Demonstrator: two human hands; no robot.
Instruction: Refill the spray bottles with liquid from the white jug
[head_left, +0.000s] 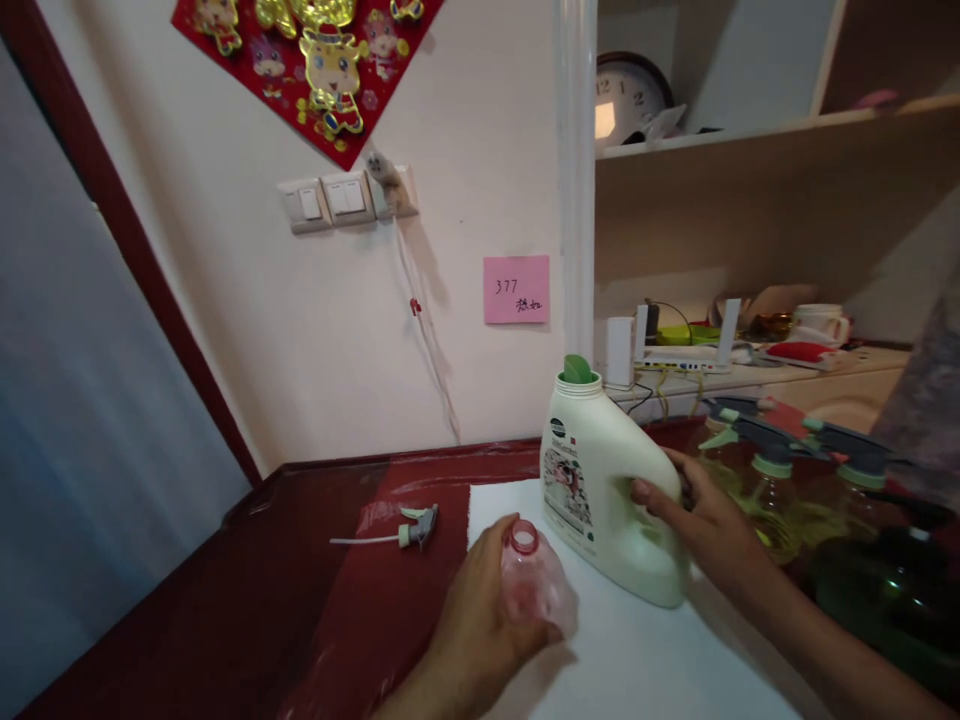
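Observation:
My left hand [480,610] is wrapped round a clear pink bottle [534,585] whose neck is uncapped and faces up. Just right of it, a big pale-green detergent jug [600,490] stands on a white sheet [622,660]. A green spout shows in the jug's capless mouth. My right hand [694,510] grips the jug's handle from the right, thumb on the near side and some fingers hidden behind. To the left, a grey and green spray trigger head [418,527] with a thin dip tube lies on the dark red tabletop [300,580].
Several spray bottles [772,490] with yellowish liquid crowd the right side, beside a dark green bottle [892,590]. Behind them a shelf holds a white router [686,350] and a mug [820,325]. A white cord [427,340] hangs from the wall socket. A pink note [516,290] is on the wall.

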